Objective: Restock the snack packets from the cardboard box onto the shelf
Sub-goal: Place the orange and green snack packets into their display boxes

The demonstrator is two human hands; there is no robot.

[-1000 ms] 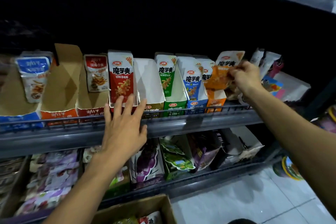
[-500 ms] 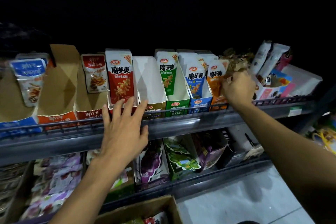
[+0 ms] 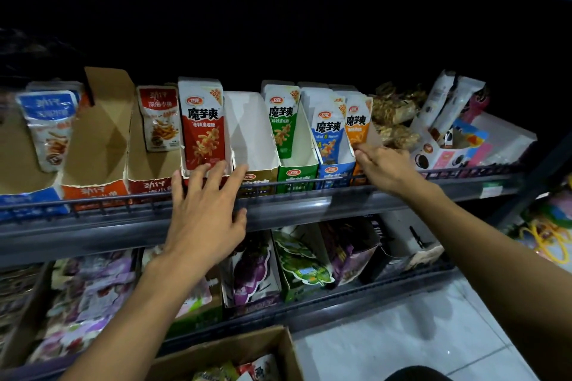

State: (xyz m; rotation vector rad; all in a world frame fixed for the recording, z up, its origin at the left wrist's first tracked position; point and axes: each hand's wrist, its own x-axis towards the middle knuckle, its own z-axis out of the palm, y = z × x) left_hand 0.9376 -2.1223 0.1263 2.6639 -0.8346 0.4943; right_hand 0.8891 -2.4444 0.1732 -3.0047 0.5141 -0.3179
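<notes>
The upper shelf [image 3: 312, 206] carries a row of display boxes with upright snack packets: red [image 3: 202, 124], green [image 3: 281, 120], blue [image 3: 328, 130] and orange [image 3: 357, 122]. My right hand [image 3: 385, 168] reaches over the wire rail, and its fingertips pinch the lower edge of the orange packet, which stands in its orange box. My left hand [image 3: 207, 210] lies spread over the rail, fingertips touching the front of the red packet's box. The cardboard box [image 3: 223, 351] sits low in front of me with a few packets [image 3: 216, 374] showing inside.
An empty white display box [image 3: 250, 133] stands between the red and green packets. Brown display boxes [image 3: 99, 139] stand at the left. Biscuit packs [image 3: 448, 139] fill the right end. The lower shelf [image 3: 309, 306] holds purple and green packets. White floor tiles [image 3: 402, 337] lie at the right.
My right hand has lowered the orange packet from mid-air into the orange box. The left hand has stayed on the rail. The view has shifted slightly.
</notes>
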